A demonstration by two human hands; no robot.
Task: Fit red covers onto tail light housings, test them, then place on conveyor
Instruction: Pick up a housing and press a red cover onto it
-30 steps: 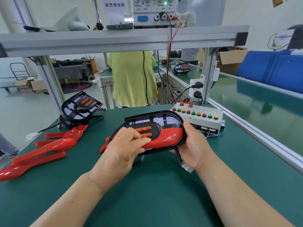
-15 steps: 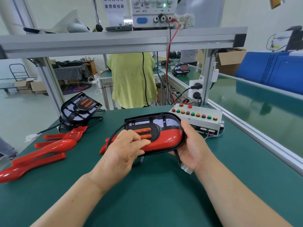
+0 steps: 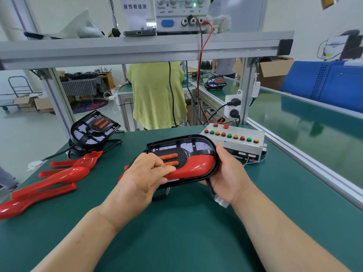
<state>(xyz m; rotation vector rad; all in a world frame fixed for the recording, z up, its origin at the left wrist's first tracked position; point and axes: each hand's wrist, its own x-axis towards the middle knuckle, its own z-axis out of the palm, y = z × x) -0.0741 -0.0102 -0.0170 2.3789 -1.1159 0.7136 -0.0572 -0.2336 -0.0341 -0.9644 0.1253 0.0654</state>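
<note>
Green matted surface (image 3: 176, 238) of an assembly station, aluminium frame overhead. Item 1: my left hand (image 3: 145, 174), laid over the left end of the piece, fingers bent down onto the red cover (image 3: 196, 166) and thumb pressing its gloss; what the palm hides I cannot tell. Item 2: my right hand (image 3: 229, 170), cupped round the rounded right end of the tail light housing (image 3: 176, 139), thumb on the black rim, fingers underneath. Housing is held between both hands, tilted towards me, just above the surface and near the test box (image 3: 231, 141). Housing: black moulded plastic, long oval, rigid; two orange bar lenses in a textured panel, pale board with small red dots behind. Cover: thin, smooth, shiny red plastic, seated along the lower half. Handling, by my judgement: light, stiff, slippery on the gloss and easily scratched or cracked at the thin edges, so hold by the black rim and ends and press evenly along the seam. A black cable ending in a white connector (image 3: 222, 203) hangs below my right wrist; keep it from snagging. Outward: test box, grey metal, row of red, green and amber buttons. Left: loose spare covers (image 3: 49, 183), red and translucent, long-tailed; a second housing (image 3: 94, 128) beyond them. Right: conveyor (image 3: 314, 132), glossy green belt behind an aluminium rail.
</note>
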